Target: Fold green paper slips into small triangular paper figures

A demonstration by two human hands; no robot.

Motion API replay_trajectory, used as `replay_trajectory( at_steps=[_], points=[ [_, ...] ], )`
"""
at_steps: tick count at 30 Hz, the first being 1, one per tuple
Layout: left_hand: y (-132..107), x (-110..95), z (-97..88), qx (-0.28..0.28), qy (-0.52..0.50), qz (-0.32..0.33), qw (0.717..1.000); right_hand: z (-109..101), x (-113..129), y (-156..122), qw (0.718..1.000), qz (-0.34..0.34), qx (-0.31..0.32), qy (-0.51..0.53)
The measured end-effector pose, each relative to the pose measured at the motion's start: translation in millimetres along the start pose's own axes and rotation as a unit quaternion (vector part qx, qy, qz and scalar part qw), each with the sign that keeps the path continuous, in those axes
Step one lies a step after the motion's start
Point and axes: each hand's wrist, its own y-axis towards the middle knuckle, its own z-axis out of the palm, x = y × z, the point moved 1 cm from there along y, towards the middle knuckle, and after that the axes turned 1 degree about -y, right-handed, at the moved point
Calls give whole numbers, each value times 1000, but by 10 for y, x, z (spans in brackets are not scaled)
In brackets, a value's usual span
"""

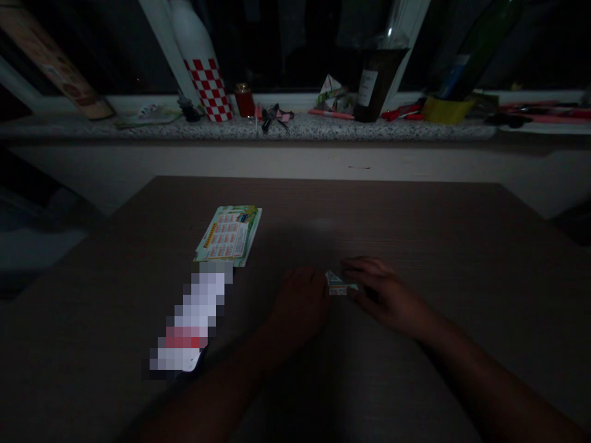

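Observation:
A small folded paper [338, 289] with a pointed top and printed rows lies on the table between my hands. My left hand [302, 298] is closed at its left end, fingers curled and mostly hidden in shadow. From the other side, my right hand [385, 292] has its thumb and a finger at the paper's right end, with the other fingers stretched above it. Up to the left sits a stack of printed paper sheets [228, 234], green-edged with rows of orange print. Just below the stack is a lit phone [189, 326], its screen blurred out.
The wooden table [438, 227] stands against a wall under a window. On the stone sill [305, 128] are a red-checkered white bottle [210, 86], a dark cup [368, 89], a green bottle [480, 49], a folded paper piece [329, 92], clips and pens. The scene is dim.

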Motion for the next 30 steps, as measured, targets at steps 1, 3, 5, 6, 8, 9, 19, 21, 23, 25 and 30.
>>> replay_trajectory(
  at_steps=[1,3,5,6,8,9,19,21,23,25,30],
  points=[
    [-1,2,1,-1,1,1,1000,24,15,0,1000,1,4,-19],
    [-3,6,5,0,0,5,1000,65,47,4,999,3,13,-34],
    [-7,12,9,-1,-4,8,1000,89,76,16,1000,8,15,-25],
    [-9,15,11,-2,-6,9,1000,95,88,24,1000,11,12,-17],
    [-15,22,13,-3,-10,13,1000,99,109,41,1000,21,3,5],
    [-20,26,11,-3,-13,15,1000,101,118,49,999,27,-2,20],
    [-37,55,-147,-86,-85,14,993,162,183,34,912,214,-109,332],
    [-51,58,-193,-178,-146,-32,973,159,194,33,870,258,-148,393],
    [-74,56,-214,-233,-222,-99,942,168,204,28,827,297,-175,444],
    [-96,42,-195,-203,-316,-166,912,190,219,18,788,320,-198,488],
    [-104,-30,-56,-14,-543,-197,816,243,304,16,745,326,-220,539]
  ],
)
